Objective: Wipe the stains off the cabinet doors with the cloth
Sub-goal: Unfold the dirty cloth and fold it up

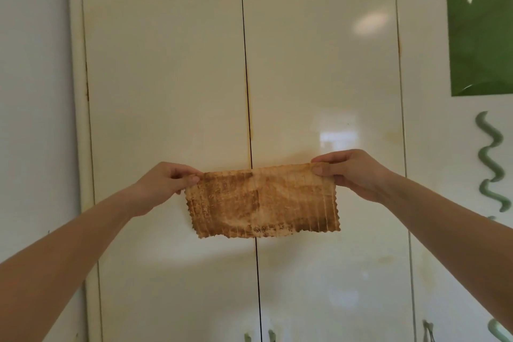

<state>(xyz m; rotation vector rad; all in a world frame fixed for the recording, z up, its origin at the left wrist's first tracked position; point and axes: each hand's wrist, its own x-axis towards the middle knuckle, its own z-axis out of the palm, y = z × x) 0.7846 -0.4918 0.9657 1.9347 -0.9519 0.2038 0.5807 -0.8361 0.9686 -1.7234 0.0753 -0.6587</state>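
The left hand (166,183) and the right hand (349,172) each pinch a top corner of the brown-stained ribbed cloth (262,200), stretched between them before two cream cabinet doors (166,78). Yellowish stains (248,108) line the seam above it. A wavy green handle (490,161) lies right of the right hand.

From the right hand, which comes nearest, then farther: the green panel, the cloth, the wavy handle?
1. The cloth, pinched by the right hand itself.
2. The wavy handle, to its right.
3. The green panel, higher up on the right.
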